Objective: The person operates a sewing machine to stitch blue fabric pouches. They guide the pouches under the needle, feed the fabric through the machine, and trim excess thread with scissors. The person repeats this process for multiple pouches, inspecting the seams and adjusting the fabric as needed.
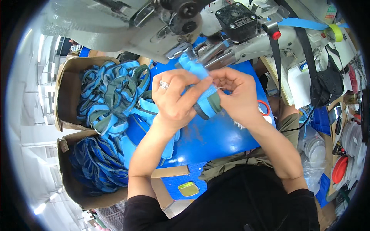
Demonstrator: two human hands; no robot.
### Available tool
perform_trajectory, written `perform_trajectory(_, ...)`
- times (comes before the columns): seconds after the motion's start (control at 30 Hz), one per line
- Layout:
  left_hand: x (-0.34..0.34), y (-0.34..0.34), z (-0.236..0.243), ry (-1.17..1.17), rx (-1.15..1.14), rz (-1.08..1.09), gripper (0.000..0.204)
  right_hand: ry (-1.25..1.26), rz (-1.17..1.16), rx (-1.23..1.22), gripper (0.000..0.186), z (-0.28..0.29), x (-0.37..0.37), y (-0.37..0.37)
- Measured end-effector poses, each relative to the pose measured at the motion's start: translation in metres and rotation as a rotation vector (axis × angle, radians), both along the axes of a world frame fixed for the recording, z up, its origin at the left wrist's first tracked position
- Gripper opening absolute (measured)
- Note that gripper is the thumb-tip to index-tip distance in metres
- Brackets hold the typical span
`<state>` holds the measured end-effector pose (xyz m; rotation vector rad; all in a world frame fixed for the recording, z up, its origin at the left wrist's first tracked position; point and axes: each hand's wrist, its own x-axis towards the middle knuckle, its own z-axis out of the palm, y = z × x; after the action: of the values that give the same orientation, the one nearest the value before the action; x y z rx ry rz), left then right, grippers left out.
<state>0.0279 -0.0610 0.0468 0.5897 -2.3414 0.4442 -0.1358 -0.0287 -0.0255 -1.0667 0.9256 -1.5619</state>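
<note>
A looped fabric band (207,109), light blue with dark green edging, is held up in front of the sewing machine (227,50). My left hand (174,96), with a silver ring on one finger, grips the band between thumb and curled fingers. From the other side, my right hand (239,94) pinches at the band's edge with bent fingers close to the left thumb. A thin pale line like a thread (220,88) shows beside the right thumb. The band's upper end reaches the machine's metal guides, partly blurred there.
To the left, one cardboard box (63,92) holds tangled blue and green bands; another box (73,198) holds folded blue pieces. More blue fabric (131,148) spills onto the blue table (200,142). A red-ringed item (264,108) lies right of my hands. Black straps (275,61) hang at the right.
</note>
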Motion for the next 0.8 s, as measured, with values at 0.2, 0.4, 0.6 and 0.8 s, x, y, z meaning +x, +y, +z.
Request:
perform_trajectory(0.2, 0.000, -0.011, 0.004, -0.012, -0.021, 0.068, 0.040, -0.170, 0.239, 0.171, 0.021, 0.027, -0.020, 0.004)
perform_trajectory(0.4, -0.002, -0.002, 0.010, -0.043, -0.080, 0.050, 0.041, -0.159, 0.254, 0.145, 0.026, 0.025, -0.023, 0.007)
perform_trajectory(0.6, 0.001, 0.012, 0.003, 0.051, 0.079, 0.076, 0.038, 0.061, 0.137, -0.002, 0.031, 0.014, -0.019, 0.013)
perform_trajectory(0.8, -0.001, 0.019, 0.002, 0.181, 0.437, 0.099, 0.035, -0.061, 0.172, 0.043, 0.031, 0.014, -0.018, 0.020)
